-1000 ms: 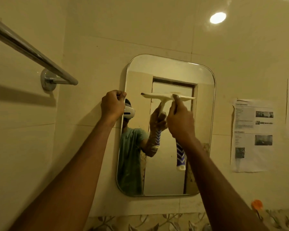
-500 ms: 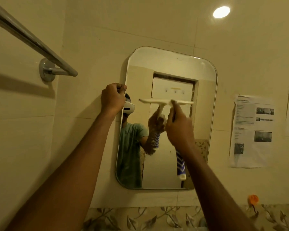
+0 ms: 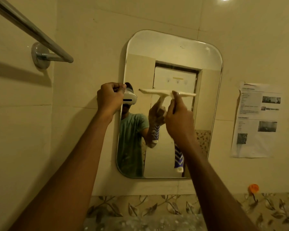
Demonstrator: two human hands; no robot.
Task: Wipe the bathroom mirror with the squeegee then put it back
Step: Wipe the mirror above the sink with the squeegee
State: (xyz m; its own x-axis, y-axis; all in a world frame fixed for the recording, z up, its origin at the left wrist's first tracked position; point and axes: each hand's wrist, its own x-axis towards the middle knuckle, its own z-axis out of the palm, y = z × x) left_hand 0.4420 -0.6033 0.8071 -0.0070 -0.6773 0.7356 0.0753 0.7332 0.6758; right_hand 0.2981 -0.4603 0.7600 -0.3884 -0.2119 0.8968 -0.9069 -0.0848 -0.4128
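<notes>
A rounded rectangular mirror (image 3: 205, 64) hangs on the beige tiled wall. My right hand (image 3: 178, 120) grips the squeegee (image 3: 185, 94) by its handle. The white blade lies flat and level against the glass at about mid-height. The handle's blue-and-white patterned end (image 3: 178, 157) sticks out below my wrist. My left hand (image 3: 109, 97) is closed on the mirror's left edge. The glass reflects the squeegee, my hand and my upper body.
A chrome towel bar (image 3: 40, 34) juts from the wall at upper left. Printed paper sheets (image 3: 255, 120) are taped to the wall right of the mirror. An orange hook (image 3: 253, 188) sits at lower right above a leaf-patterned tile band (image 3: 140, 209).
The squeegee blade has slid slightly down the glass relative to the mirror's top edge. My left hand has stayed on the mirror's left edge. The camera view has shifted a little.
</notes>
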